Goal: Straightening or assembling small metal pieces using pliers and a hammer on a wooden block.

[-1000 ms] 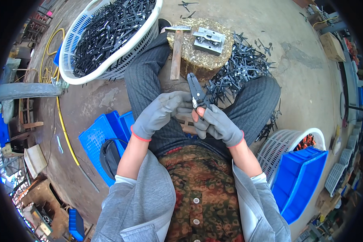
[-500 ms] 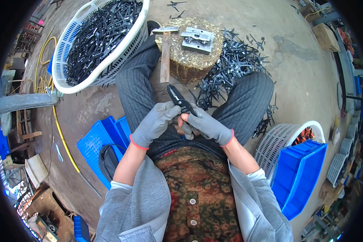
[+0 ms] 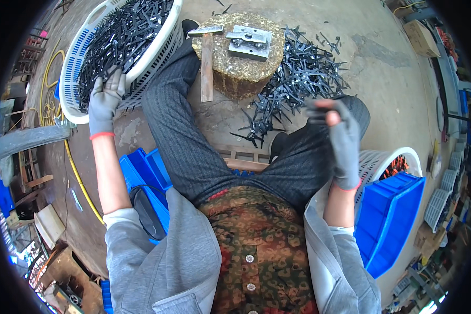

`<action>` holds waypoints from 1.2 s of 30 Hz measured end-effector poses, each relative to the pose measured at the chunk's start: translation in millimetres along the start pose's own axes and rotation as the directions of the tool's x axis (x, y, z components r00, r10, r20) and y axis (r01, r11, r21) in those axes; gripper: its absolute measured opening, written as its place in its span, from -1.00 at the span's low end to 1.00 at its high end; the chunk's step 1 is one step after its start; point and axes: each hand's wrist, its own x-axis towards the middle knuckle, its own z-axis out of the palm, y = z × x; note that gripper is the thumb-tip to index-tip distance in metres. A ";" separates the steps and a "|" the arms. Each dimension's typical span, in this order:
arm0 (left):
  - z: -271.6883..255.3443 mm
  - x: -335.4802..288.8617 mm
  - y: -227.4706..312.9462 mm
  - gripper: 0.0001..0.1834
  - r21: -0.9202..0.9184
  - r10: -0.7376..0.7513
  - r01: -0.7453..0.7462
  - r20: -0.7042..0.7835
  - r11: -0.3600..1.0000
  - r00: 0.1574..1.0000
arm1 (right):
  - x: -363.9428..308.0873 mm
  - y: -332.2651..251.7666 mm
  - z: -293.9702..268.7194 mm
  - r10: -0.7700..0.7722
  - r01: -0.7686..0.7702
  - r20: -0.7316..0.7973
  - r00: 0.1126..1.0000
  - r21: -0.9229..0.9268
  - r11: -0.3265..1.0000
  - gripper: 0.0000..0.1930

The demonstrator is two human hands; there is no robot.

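Observation:
My left hand (image 3: 107, 99), in a grey glove with bare fingertips, reaches over the near rim of a white basket (image 3: 141, 69). Its fingers are stretched out against a heap of black plier-like tools (image 3: 125, 31), and nothing shows in its grip. Over my right knee hovers my right hand (image 3: 343, 141), gloved alike. Motion smears its fingers and a dark shape beside them, so I cannot make out whether it holds anything. Beyond that hand, a loose pile of black plier-like tools (image 3: 293, 78) spreads over the floor.
Between my feet and the pile stands a round stump (image 3: 238, 83) bearing a hammer (image 3: 207, 63) and a metal block (image 3: 249, 44). Blue bins lie at my left (image 3: 141, 170) and right (image 3: 390, 220). Behind the right bin leans another white basket (image 3: 371, 162) with orange-red pieces.
Both hands held a black wire stripper at my lap and have parted. The left moved out to the basket; the right swung right over my knee. The wire stripper is no longer plainly visible.

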 end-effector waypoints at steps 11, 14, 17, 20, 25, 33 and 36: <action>-14.7 -65.9 -62.3 -0.53 -0.073 -0.031 0.075 0.475 0.995 0.880 | 4.6 151.0 -164.6 0.047 -0.241 -0.636 0.770 -0.221 0.945 -0.70; 11.3 -121.3 -100.8 -0.51 0.134 -0.029 -0.005 0.252 0.991 0.967 | 6.8 229.1 -153.9 0.185 -0.185 -0.529 0.828 0.054 0.981 -0.70; 27.5 -166.6 -118.3 -0.52 0.241 -0.096 0.056 0.159 0.969 0.983 | 10.3 233.6 -60.9 0.217 -0.231 -0.499 0.839 0.035 0.972 -0.70; 33.0 -187.6 -125.0 -0.62 0.302 -0.186 0.109 0.240 0.947 0.953 | 7.9 212.1 94.7 0.245 -0.248 -0.434 0.867 0.049 0.967 -0.70; 30.3 -203.9 -139.6 -0.48 0.419 -0.235 0.201 0.030 0.886 0.972 | 57.0 228.0 42.3 0.220 -0.197 -0.321 0.921 0.104 0.975 -0.69; 45.8 -206.8 -156.8 -0.49 0.471 -0.335 0.252 0.099 0.845 0.937 | 88.9 260.3 43.5 0.172 -0.166 -0.303 0.937 0.045 0.985 -0.67; 46.6 -208.3 -153.5 -0.50 0.515 -0.314 0.217 0.109 0.830 0.943 | 85.0 277.5 26.4 0.170 -0.190 -0.334 0.927 -0.028 0.981 -0.66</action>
